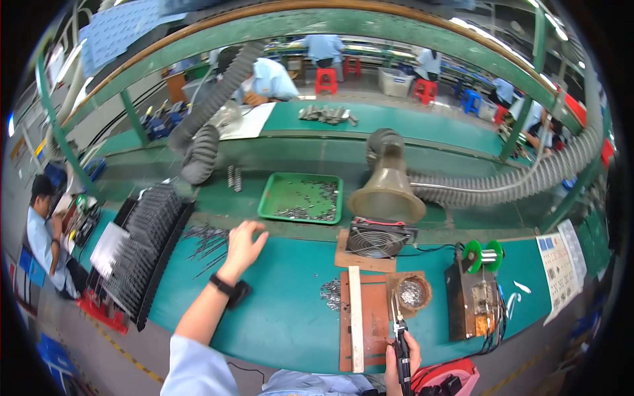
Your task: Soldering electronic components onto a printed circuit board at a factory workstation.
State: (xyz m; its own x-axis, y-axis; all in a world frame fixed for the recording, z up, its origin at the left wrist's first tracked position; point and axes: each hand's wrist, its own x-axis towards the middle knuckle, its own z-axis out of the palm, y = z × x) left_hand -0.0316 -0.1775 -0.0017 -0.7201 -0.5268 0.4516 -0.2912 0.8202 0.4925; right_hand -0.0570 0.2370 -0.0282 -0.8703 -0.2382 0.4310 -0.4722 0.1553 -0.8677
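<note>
My left hand (pixel 244 249), with a dark band on its wrist, hovers over the green bench mat just right of loose thin dark strips (pixel 210 243). Its fingers are loosely curved and apart, with nothing visible in them. My right hand (pixel 404 362) is closed round a black soldering iron (pixel 401 340) at the front edge. The iron points away from me, its tip beside a round brown-rimmed container (pixel 414 294) of silvery bits. Left of it lies a reddish-brown board (pixel 375 310) crossed by a pale bar (pixel 356 317). Small metal pieces (pixel 331 294) are heaped beside the board.
A green tray (pixel 300 198) of small dark parts stands behind. A fan (pixel 378 239) sits beneath an extraction hood (pixel 388 191). Right: a solder spool holder (pixel 485 256). Left: a black rack (pixel 148 244) of dark strips. A person (pixel 267 79) works across the bench.
</note>
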